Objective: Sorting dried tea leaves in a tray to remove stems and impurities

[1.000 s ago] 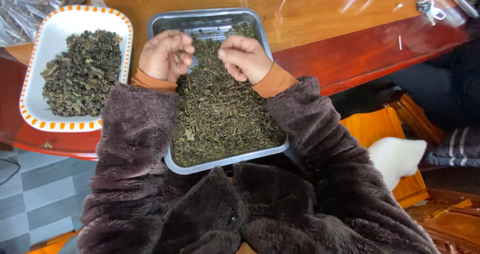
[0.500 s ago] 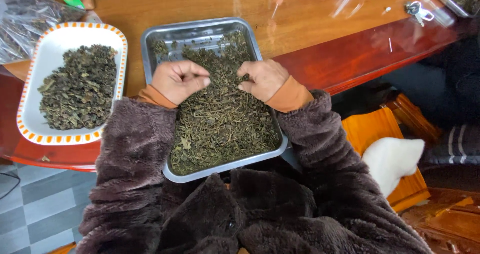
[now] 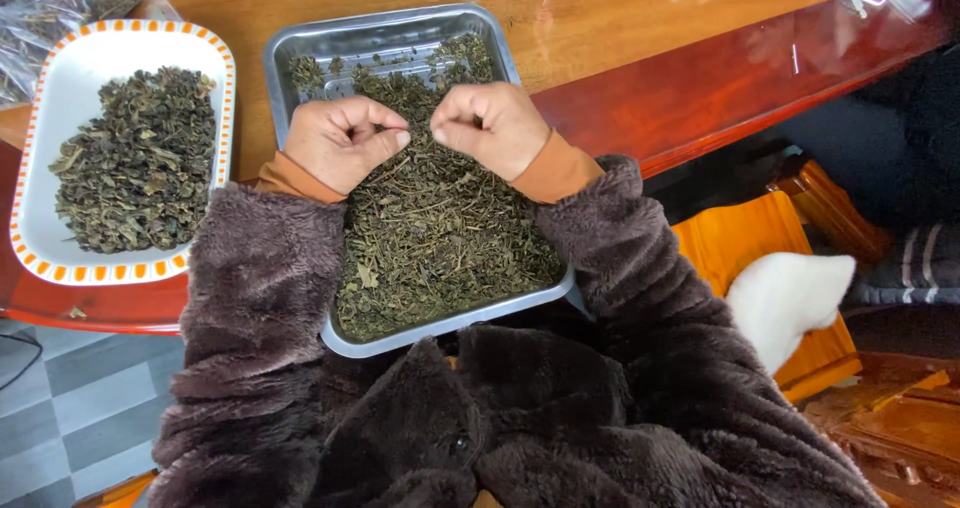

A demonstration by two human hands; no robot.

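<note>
On the left of the wooden table (image 3: pixel 640 18): white oval dish (image 3: pixel 60 98) of dark dried leaves. Centre: your steel tray (image 3: pixel 330 38) of dried leaves and stems (image 3: pixel 440 238), long axis running away from you. Over it, your left hand (image 3: pixel 340 143) and right hand (image 3: pixel 490 128), both curled, fingertips pinched together; what they pinch cannot be told.

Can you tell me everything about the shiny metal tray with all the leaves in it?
The metal tray is a silvery rectangle with rounded corners and a raised rim. It sits tilted across the wooden table's edge, its near end against the person's dark fuzzy coat. Dried green leaves and stems fill most of it; the far end shows bare metal. The left hand and right hand hover curled over the leaves.
</note>
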